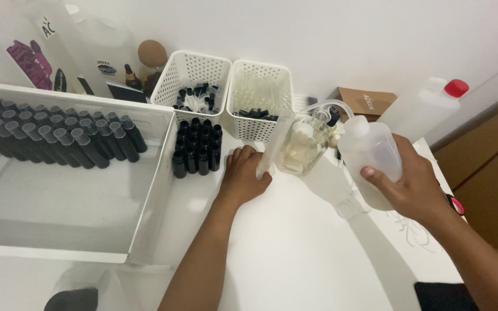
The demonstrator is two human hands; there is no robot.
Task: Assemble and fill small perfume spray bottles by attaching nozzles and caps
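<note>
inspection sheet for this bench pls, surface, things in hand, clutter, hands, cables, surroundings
surface: white table, scribbled marks near the right wrist
job's things: squeeze bottle with bent spout tilted toward the tall clear cylinder; glass flask behind it
clutter: black vials standing loose; white tray holding capped dark vials; two perforated baskets; red-capped jug; cardboard box
grips: left hand steadies the cylinder; right hand holds the squeeze bottle
cables: nothing seen
surroundings: white wall, wooden cabinet at right

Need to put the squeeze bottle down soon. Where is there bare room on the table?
Bare tabletop lies between the two forearms, in front of the glass bottle. The white tray has a bare front half. It is crowded around the small black bottles and the two white baskets.
</note>
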